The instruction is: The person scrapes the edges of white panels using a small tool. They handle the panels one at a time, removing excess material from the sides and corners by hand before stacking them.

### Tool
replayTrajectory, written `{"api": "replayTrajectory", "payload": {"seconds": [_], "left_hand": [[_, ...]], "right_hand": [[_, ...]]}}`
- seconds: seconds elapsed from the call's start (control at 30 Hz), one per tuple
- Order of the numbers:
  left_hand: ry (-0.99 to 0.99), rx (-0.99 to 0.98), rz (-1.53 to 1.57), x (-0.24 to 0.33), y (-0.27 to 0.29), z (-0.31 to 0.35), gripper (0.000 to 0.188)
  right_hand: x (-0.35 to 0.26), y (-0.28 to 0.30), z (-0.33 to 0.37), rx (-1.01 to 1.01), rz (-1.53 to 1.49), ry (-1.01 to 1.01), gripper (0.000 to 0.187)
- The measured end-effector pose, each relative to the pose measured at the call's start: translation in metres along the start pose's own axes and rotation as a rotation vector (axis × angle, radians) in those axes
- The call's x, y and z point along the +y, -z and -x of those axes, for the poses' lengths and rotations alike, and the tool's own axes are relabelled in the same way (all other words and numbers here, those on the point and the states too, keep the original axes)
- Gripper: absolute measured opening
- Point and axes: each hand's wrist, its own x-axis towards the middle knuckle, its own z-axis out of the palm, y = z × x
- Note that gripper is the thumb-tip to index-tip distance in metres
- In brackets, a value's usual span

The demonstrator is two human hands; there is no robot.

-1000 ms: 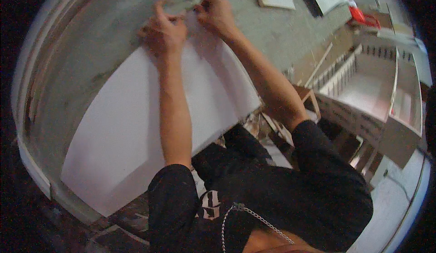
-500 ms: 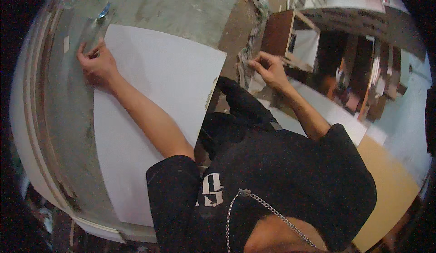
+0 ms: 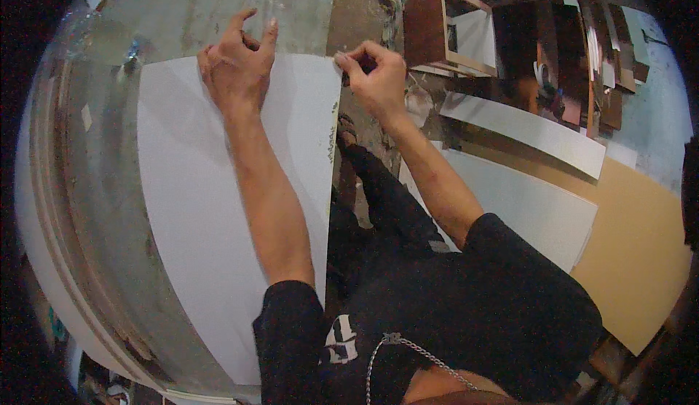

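Note:
A large white board (image 3: 196,208) lies flat on a grey-green worktable (image 3: 291,5). My left hand (image 3: 240,70) is over its far edge, thumb and index finger spread apart, with nothing visible between them. Chipped, rough patches run along the board's right edge. At the far right corner, my right hand (image 3: 380,77) is closed in a pinch. Whatever its fingertips hold, if anything, is too small to make out.
A small blue shiny object (image 3: 132,50) sits beyond the board's far left corner. To the right stand a brown open-fronted cabinet frame (image 3: 424,26), a long white strip panel (image 3: 520,132), pale panels (image 3: 510,194) and a tan sheet (image 3: 633,252).
My left hand has moved right along the board's far edge, its fingers spreading. The right hand has come left to the far right corner, still pinched. The view has shifted.

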Motion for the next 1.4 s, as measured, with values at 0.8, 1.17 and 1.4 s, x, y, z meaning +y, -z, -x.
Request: {"api": "replayTrajectory", "payload": {"seconds": [0.8, 1.17, 1.4], "left_hand": [[0.132, 0.396, 0.133, -0.036, -0.001, -0.005, 0.037], [0.617, 0.634, -0.609, -0.089, 0.007, -0.001, 0.065], [0.656, 0.635, -0.474, -0.063, 0.015, -0.021, 0.066]], "right_hand": [[-0.01, 0.05, -0.076, -0.706, 0.006, 0.132, 0.006], [-0.009, 0.025, -0.09, -0.878, 0.121, 0.492, 0.014], [-0.018, 0.02, -0.097, -0.897, 0.129, 0.282, 0.015]]}}
